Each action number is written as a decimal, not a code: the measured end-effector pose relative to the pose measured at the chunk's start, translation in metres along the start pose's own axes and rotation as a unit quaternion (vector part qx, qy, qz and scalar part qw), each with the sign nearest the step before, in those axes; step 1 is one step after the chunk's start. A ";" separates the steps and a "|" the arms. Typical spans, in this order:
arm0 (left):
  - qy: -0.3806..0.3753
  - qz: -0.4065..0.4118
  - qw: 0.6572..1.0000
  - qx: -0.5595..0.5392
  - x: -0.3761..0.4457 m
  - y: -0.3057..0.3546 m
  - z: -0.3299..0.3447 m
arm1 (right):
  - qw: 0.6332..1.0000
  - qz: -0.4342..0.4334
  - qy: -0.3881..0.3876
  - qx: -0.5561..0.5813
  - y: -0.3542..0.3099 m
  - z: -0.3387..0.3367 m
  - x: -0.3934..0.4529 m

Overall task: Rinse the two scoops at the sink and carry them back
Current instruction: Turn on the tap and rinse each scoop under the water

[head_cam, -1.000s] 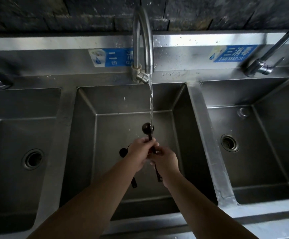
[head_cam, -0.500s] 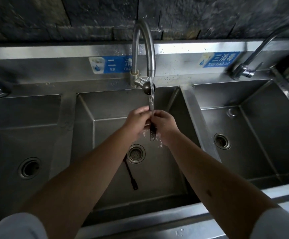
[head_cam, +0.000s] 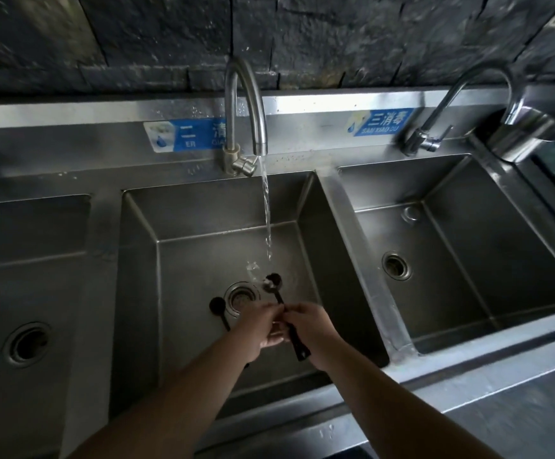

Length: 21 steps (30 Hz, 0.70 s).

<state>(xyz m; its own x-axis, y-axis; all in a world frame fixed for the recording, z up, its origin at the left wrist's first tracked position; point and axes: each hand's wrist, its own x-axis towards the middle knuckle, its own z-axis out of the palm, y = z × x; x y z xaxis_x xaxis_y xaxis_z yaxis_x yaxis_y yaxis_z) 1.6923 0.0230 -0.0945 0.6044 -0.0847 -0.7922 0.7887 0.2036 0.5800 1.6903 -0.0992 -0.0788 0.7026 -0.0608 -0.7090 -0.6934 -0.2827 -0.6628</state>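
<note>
Both hands meet low in the middle sink basin (head_cam: 203, 207), under the running faucet (head_cam: 244, 104). My left hand (head_cam: 259, 329) and my right hand (head_cam: 312, 326) both pinch the long handle of one black scoop (head_cam: 273, 282), whose small round bowl points up into the falling water. Its handle end sticks out below my right hand. The second black scoop (head_cam: 217, 305) lies on the basin floor just left of the drain (head_cam: 241, 298), its handle partly hidden behind my left hand.
A left basin with a drain (head_cam: 26, 342) and a right basin with a drain (head_cam: 396, 265) flank the middle one. A second faucet (head_cam: 435, 127) stands behind the right basin. A steel container (head_cam: 521, 134) sits at the far right. A dark stone wall rises behind.
Both hands have dropped with the scoop from just under the spout down near the basin floor. The view has tilted and shifted, showing more of the right basin.
</note>
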 end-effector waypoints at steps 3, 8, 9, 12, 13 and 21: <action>-0.009 -0.031 0.999 -0.009 -0.007 -0.004 0.020 | 0.994 -0.026 0.056 -0.095 0.008 -0.007 -0.009; -0.024 -0.022 0.998 -0.045 -0.010 0.000 0.050 | 0.986 -0.061 0.079 -0.132 0.012 -0.031 -0.008; -0.026 -0.013 0.998 -0.049 -0.010 0.001 0.055 | 0.989 -0.066 0.075 -0.113 0.012 -0.038 -0.005; -0.013 0.030 0.999 -0.039 -0.005 0.008 0.073 | 0.996 -0.065 0.051 -0.042 0.012 -0.061 0.002; -0.002 0.046 0.999 -0.025 -0.003 0.011 0.081 | 0.997 -0.065 0.043 -0.026 0.011 -0.070 0.006; 0.058 0.132 0.988 0.056 0.026 0.046 0.189 | 0.991 -0.107 -0.016 0.073 -0.006 -0.183 0.044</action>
<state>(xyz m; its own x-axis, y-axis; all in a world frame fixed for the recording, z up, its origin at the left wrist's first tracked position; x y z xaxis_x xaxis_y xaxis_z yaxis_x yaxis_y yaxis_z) 1.7657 -0.1546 -0.0528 0.7788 0.0705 -0.6233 0.6170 0.0930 0.7815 1.7548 -0.2758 -0.0621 0.8320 0.0168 -0.5545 -0.5469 -0.1431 -0.8249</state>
